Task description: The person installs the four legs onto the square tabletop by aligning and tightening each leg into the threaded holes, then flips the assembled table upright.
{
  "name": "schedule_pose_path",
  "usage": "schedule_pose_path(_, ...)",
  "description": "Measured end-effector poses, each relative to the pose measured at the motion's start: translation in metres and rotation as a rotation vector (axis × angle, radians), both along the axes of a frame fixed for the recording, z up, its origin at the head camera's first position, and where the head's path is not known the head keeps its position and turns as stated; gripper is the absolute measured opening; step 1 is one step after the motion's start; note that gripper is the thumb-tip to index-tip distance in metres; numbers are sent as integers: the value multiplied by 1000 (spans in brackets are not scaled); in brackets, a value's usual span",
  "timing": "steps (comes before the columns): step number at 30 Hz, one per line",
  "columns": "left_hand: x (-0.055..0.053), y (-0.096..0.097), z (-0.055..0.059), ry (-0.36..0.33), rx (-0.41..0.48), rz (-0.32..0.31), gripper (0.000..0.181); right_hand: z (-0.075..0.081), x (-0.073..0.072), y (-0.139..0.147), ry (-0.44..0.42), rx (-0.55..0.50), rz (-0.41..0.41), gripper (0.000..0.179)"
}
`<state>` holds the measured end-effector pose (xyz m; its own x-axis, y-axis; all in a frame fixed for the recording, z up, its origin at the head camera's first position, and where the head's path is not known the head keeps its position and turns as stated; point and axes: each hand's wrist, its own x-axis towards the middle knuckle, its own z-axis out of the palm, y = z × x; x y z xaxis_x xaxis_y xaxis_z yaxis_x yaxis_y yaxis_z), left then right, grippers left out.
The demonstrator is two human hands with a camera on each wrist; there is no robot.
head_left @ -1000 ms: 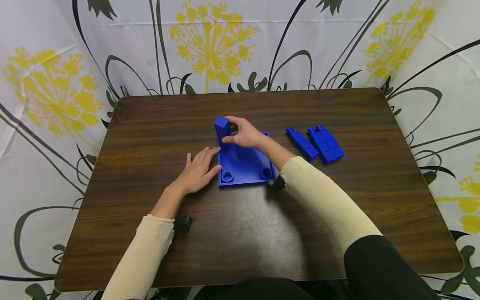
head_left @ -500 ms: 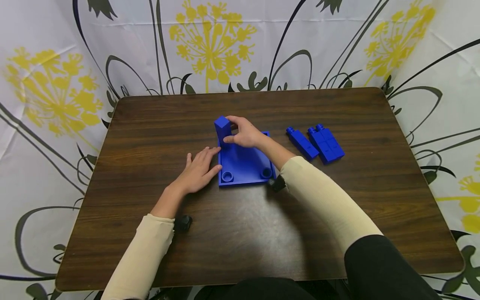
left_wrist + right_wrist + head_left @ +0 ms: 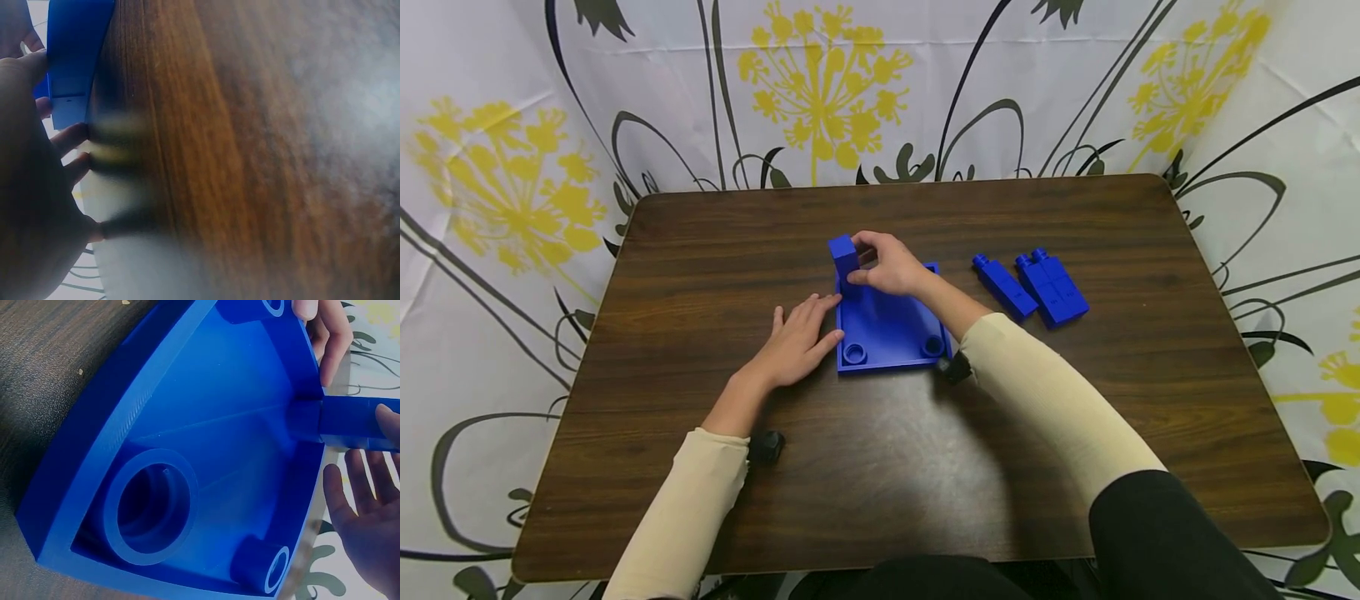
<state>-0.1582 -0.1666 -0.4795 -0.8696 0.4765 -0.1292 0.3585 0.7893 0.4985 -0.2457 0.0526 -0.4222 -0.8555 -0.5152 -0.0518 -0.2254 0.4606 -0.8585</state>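
A shallow blue tray-like tabletop (image 3: 891, 325) lies with its hollow side up, a round socket in each visible corner. At its far left corner a square blue leg (image 3: 845, 260) stands upright in the corner, its lower end meeting the socket in the right wrist view. My right hand (image 3: 887, 265) pinches this leg, thumb on the near side and fingers behind. My left hand (image 3: 797, 340) rests flat against the left edge of the tabletop, fingers straight and spread. In the left wrist view its thumb and fingertips touch the blue side wall (image 3: 72, 62).
To the right lie one loose blue leg (image 3: 1004, 287) and a pair of blue legs (image 3: 1052, 287) side by side, their round pegs facing away. Everything is on a dark wooden table (image 3: 865, 475). A flower-patterned curtain (image 3: 662, 83) hangs behind it.
The leg has twisted a little in my right hand, so its top face now sits squarer to the tabletop. The right fingers shifted slightly; the left hand and tabletop have stayed put.
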Motion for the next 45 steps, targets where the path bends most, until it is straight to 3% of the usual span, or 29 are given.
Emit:
schedule_pose_path(17, -1, 1, -1, 5, -11, -6, 61, -1, 1, -1, 39, 54, -4, 40)
schedule_pose_path(23, 0, 0, -1, -12, -19, 2, 62, 0, 0, -1, 27, 43, 44, 54)
schedule_pose_path(28, 0, 1, 0, -17, -19, 5, 62, 1, 0, -1, -19, -25, 80, 65)
schedule_pose_path(36, -1, 1, 0, -17, -15, 0, 62, 0, -1, -1, -84, -52, 84, 59)
schedule_pose_path(45, -1, 1, 2, -15, -17, -2, 62, -1, -1, -2, -49, 2, 82, 59)
